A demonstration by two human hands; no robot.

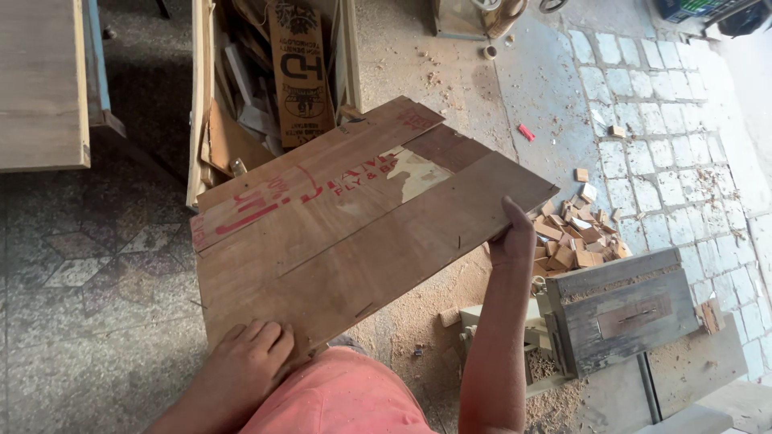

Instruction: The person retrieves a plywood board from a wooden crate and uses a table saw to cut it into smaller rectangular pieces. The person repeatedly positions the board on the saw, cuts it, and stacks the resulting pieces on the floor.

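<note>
Two hands: both are on one plywood panel (354, 225), held flat and slightly tilted above the workshop floor, in front of the person's lap.
Left hand (249, 358): closed over the panel's near corner at the lower left, fingers curled on top of the face, thumb hidden beneath, so how tightly it pinches cannot be told.
Right hand (512, 237): grips the right-hand edge partway along, thumb up over the top face, fingers out of sight underneath.
Panel make-up: several boards joined side by side, brown, with red stamped lettering across the upper boards and a pale scuffed patch near the middle.
Long axis: runs from lower left to upper right, rising away from the body; the seams between boards follow the same line.
Direction from the grips: the bulk of the panel lies ahead of and between the two hands, its far corner reaching toward the open wooden crate (201, 120) of offcuts.
Nearer hand: the left sits closest to the body, the right reaches further out along the edge.
Beneath and right: a grey wooden box (619, 309) on sawdust, with a heap of small wood blocks (575, 233) just behind it on the stone paving.
</note>
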